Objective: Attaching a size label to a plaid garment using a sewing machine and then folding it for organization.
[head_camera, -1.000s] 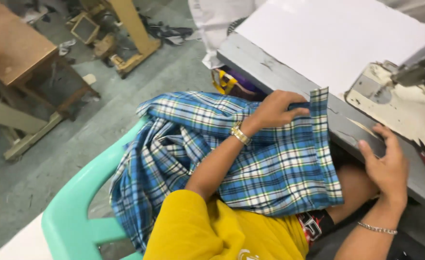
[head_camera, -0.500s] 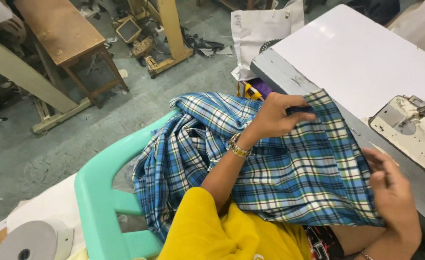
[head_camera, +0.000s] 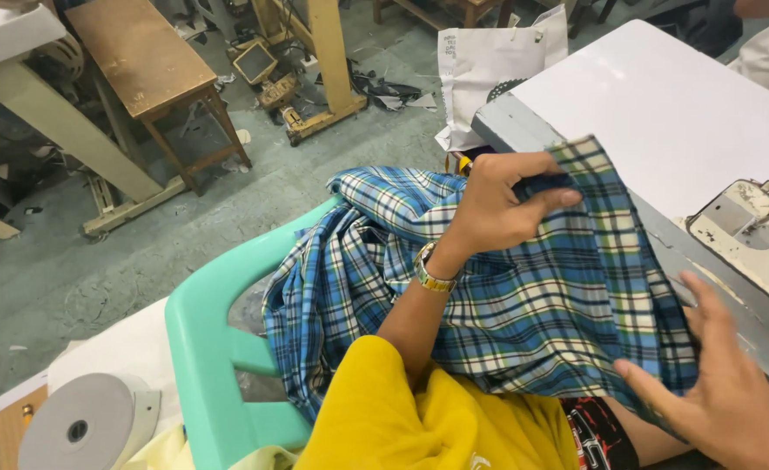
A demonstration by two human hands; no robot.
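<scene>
The left hand (head_camera: 502,204) pinches the top edge of a blue plaid cotton cloth (head_camera: 523,305) at the grey sewing table's (head_camera: 663,113) near edge; the right hand (head_camera: 724,383), fingers spread open, presses flat on the cloth's lower corner.

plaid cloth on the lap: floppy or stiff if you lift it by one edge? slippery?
Probably floppy: the plaid cloth sags in folds over the green chair and bends where the left hand pinches its top edge. Likely light, since that pinch holds the edge up. Probably not slippery: the right hand lies flat on its lower corner.
</scene>
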